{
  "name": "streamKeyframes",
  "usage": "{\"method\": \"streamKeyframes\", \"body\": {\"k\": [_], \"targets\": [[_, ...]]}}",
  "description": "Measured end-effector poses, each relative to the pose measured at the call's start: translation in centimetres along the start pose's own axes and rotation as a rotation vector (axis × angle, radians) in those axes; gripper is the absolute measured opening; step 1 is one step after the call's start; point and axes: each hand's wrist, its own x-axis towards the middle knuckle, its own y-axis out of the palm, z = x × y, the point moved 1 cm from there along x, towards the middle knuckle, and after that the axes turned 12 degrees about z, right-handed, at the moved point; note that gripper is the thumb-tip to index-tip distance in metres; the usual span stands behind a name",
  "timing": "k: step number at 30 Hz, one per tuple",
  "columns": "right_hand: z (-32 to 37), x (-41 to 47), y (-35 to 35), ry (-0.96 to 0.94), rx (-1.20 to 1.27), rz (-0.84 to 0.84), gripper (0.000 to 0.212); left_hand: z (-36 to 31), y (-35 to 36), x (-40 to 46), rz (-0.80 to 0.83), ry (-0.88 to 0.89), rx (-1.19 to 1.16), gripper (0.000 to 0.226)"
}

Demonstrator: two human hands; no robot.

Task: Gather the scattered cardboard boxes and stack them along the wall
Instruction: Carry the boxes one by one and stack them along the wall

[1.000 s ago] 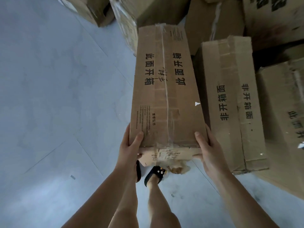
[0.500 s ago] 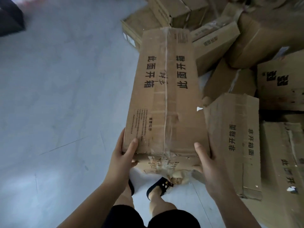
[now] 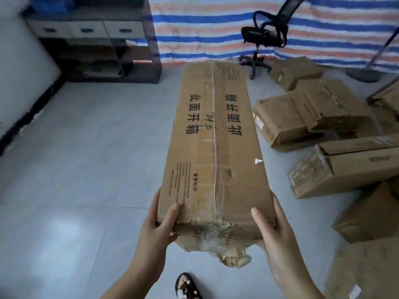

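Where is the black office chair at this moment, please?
In the head view the black office chair stands at the far right of centre, against the striped tarp, just beyond the far end of the long carried box and left of the scattered boxes.

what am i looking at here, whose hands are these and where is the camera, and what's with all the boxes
There is no machine here. A person wears a camera on the head, looking forward and down, so you see their own arms. The left hand and right hand each grip a near corner of a long cardboard box, taped along its top and printed with black characters, held above the grey tiled floor. To the right, more cardboard boxes lie scattered on the floor. Farther back stand a dark shelf unit, a black office chair and a striped tarp. A sandalled foot shows at the bottom.
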Motion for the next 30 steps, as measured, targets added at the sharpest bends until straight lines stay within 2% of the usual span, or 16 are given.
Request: {"method": "streamKeyframes", "body": {"k": [17, 21, 25, 30], "targets": [[1.4, 12.6, 29.8, 0.045, -0.324, 0.750, 0.048, -4.3, -23.3, -0.6, -0.698, 0.100, -0.351, 0.033], [2.3, 16.7, 38.1, 0.081, -0.378, 0.893, 0.068, -6.1, -28.9, 1.8, -0.833, 0.124, -0.423, 0.033], [3.0, 20.7, 47.6, 0.103, -0.443, 1.042, 0.073, -8.5, -35.2, 4.1, -0.963, 0.179, -0.485, 0.033], [3.3, 22.9, 59.3, 0.110, -0.480, 1.221, 0.056, -10.3, -42.7, 4.8, -1.117, 0.234, -0.550, 0.031]]}}
